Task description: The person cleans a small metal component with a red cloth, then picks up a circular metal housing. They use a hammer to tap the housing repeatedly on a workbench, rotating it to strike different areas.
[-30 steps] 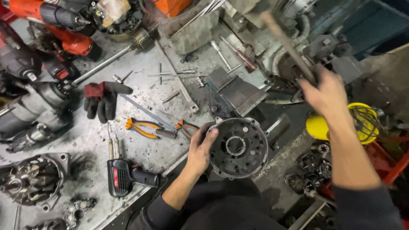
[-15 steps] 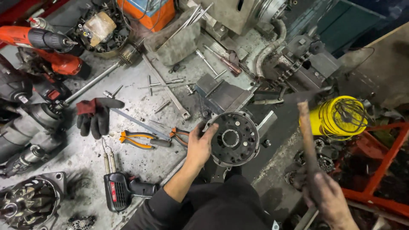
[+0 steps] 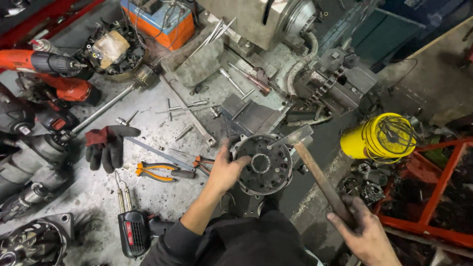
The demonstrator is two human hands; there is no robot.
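Observation:
A round dark metal housing [image 3: 263, 165] with a central hole rests at the workbench's front edge. My left hand [image 3: 225, 167] grips its left rim and steadies it. My right hand [image 3: 362, 234] holds the wooden handle of a hammer [image 3: 315, 172] near its end. The hammer's metal head [image 3: 290, 137] lies on the housing's upper right rim. Orange-handled pliers [image 3: 157, 170] lie just left of my left hand.
A black and red glove [image 3: 106, 145], a long rod, loose bolts and a flat bar litter the grey bench [image 3: 148, 197]. Red power drills [image 3: 44, 64] sit at the left. A small cordless tool [image 3: 132, 231] lies near the front. A yellow bucket [image 3: 377, 138] stands at the right.
My right hand swung the hammer from raised high, down past my right side, and its head now lies on the housing. My left hand stayed on the housing.

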